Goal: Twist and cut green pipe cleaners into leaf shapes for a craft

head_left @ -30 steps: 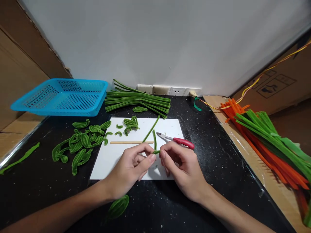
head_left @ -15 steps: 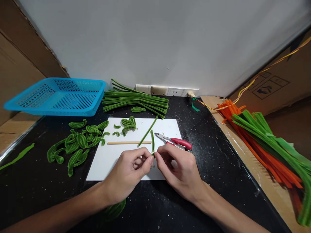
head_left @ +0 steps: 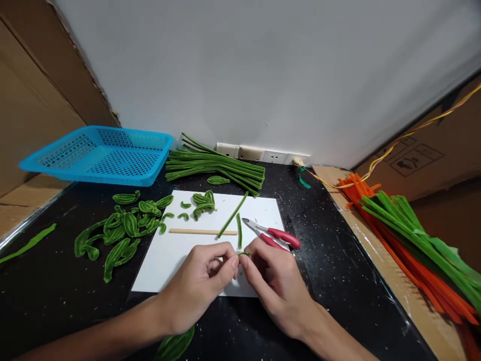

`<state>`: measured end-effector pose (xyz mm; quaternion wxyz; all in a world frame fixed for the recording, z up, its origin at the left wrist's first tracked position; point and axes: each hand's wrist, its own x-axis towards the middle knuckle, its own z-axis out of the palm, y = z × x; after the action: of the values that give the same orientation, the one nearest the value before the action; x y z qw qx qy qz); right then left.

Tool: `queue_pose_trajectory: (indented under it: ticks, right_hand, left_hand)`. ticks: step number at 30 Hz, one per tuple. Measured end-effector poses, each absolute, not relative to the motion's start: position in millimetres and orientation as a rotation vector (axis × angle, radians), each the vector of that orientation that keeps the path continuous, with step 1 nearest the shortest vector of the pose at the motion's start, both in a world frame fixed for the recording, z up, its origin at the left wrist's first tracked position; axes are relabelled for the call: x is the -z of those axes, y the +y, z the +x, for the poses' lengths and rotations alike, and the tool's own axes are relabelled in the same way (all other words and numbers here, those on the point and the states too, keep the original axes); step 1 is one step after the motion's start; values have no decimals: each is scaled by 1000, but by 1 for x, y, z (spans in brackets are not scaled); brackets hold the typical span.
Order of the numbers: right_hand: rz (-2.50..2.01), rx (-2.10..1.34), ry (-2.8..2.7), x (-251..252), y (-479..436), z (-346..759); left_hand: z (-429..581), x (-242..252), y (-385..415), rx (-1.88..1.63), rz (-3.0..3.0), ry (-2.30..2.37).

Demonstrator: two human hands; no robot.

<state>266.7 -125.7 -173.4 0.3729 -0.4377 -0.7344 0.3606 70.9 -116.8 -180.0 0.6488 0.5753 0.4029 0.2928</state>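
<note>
Between the fingertips of both hands is a short piece of green pipe cleaner (head_left: 244, 254), slightly curved and mostly covered. My left hand (head_left: 208, 281) pinches its left end with thumb and forefinger. My right hand (head_left: 278, 283) closes on the other end, the fingertips almost touching the left ones. Below them lies a white sheet (head_left: 161, 265). Just beyond the fingers, a short straight pipe cleaner (head_left: 239, 230) and a longer one (head_left: 233, 215) rest on it. Red-handled nippers (head_left: 283, 236) lie beside my right hand. A thin wooden stick (head_left: 199, 231) crosses the sheet.
A pile of looped green leaf shapes (head_left: 124, 225) lies left of the sheet. Behind are a blue basket (head_left: 101, 178) and a bundle of green pipe cleaners (head_left: 218, 165). Orange strips (head_left: 417, 281) and green strips (head_left: 417, 235) lie on cardboard at right. Sockets (head_left: 274, 157) line the wall.
The whole scene sits slightly lower in view as the camera has tilted. The held piece now shows a curve between the fingertips; both hands keep pinching it.
</note>
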Motion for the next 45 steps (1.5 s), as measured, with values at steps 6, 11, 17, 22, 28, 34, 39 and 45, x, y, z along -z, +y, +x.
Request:
queue_pose_trajectory:
  ticks: [6, 11, 17, 22, 28, 34, 39, 45]
  right_hand:
    - [-1043, -844, -1961, 169, -129, 263]
    - [-1106, -908, -1967, 165, -131, 261]
    - [-1171, -994, -1885, 168, -128, 262]
    - [-1143, -895, -1936, 168, -126, 266]
    - [-1074, -846, -2006, 175, -126, 266]
    - [-1137, -744, -2001, 174, -122, 262]
    - [-1147, -894, -1926, 172, -123, 264]
    - [-1154, -886, -1861, 178, -127, 264]
  left_hand:
    - [66, 175, -116, -566, 1430, 872]
    - [63, 171, -111, -554, 1516, 850]
    - [67, 174, -113, -573, 1433, 838]
    - [68, 177, -113, -570, 1341, 838]
    - [67, 169, -111, -507, 1455, 813]
    - [68, 172, -110, -557, 1390, 840]
    - [70, 175, -107, -625, 1243, 795]
    - [68, 182, -100, -660, 922, 648]
